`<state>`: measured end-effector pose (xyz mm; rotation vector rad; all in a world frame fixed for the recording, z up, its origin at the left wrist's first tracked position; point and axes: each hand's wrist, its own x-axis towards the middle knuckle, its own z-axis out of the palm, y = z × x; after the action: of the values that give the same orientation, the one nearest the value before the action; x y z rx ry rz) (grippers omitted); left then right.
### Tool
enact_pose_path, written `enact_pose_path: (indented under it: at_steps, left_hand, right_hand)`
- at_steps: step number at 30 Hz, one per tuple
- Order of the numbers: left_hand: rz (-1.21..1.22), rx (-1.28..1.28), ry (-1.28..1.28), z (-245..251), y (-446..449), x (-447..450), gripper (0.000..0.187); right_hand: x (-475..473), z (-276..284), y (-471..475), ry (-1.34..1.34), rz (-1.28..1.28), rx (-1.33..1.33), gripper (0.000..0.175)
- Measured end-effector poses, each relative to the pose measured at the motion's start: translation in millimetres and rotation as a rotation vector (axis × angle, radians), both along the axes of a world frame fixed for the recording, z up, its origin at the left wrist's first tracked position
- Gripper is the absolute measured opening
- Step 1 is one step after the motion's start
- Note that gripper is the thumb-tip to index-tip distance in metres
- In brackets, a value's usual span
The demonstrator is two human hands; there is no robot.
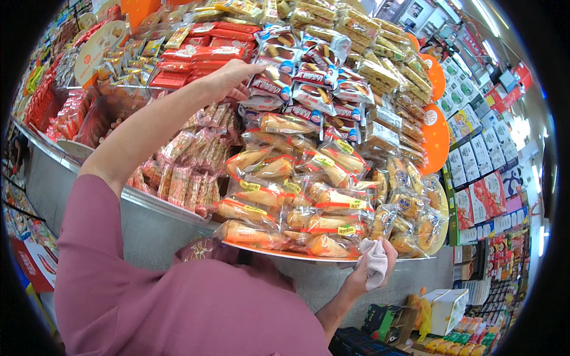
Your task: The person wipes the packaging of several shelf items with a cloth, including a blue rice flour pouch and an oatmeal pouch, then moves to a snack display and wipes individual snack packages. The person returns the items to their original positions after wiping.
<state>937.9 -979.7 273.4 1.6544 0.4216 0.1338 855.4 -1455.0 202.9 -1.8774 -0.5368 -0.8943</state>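
My left hand (232, 81) reaches across the display, its fingertips at the upper corner of a brown, white and blue snack packet (270, 82). Whether the fingers pinch that packet or only touch it cannot be made out. Similar packets (314, 97) are stacked beside and behind it. Down at the front edge, my right hand (386, 258) grips a crumpled pale cloth (375, 263). Cone-shaped pastries (329, 199) in clear wrappers are piled left of the cloth. Wrapped buns (406, 204) with blue print lie just above it.
An orange-edged rim (294, 255) borders the pastries over a metal counter side (307, 278). Red packets (202, 53) and pink-wrapped sticks (187, 180) fill the left side. Orange signs (433, 138) stand at the right. Cartons (445, 307) rest on the floor, lower right.
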Motion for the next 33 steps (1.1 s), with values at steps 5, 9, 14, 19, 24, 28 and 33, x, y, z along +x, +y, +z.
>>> enact_pose_path:
  at_steps: [5, 9, 14, 19, 24, 28, 33]
  left_hand:
    - [-0.044, 0.038, 0.045, -3, -4, 12, 0.053]
    - [-0.11, -0.036, -0.001, -10, -6, 6, 0.051]
    - [0.02, 0.007, -0.083, -15, -10, -7, 0.045]
    - [0.081, 0.14, -0.065, -16, -3, -20, 0.037]
    - [0.038, 0.053, -0.059, -20, 1, -22, 0.023]
    - [-0.026, 0.147, -0.083, -17, -7, -20, 0.022]
    - [0.017, 0.148, -0.168, 1, -14, -38, 0.021]
  right_hand:
    - [0, 2, 3, 0.029, -0.001, 0.038, 0.034]
    - [-1, 6, 1, 0.015, 0.014, -0.012, 0.034]
    - [-3, 17, 0, -0.047, 0.012, -0.065, 0.035]
    - [-3, 30, 2, -0.107, 0.026, -0.122, 0.034]
    - [-6, 47, 11, -0.146, 0.072, -0.1, 0.041]
    - [-8, 64, 25, -0.204, 0.162, -0.14, 0.066]
    - [-9, 76, 41, -0.228, 0.266, -0.198, 0.039]
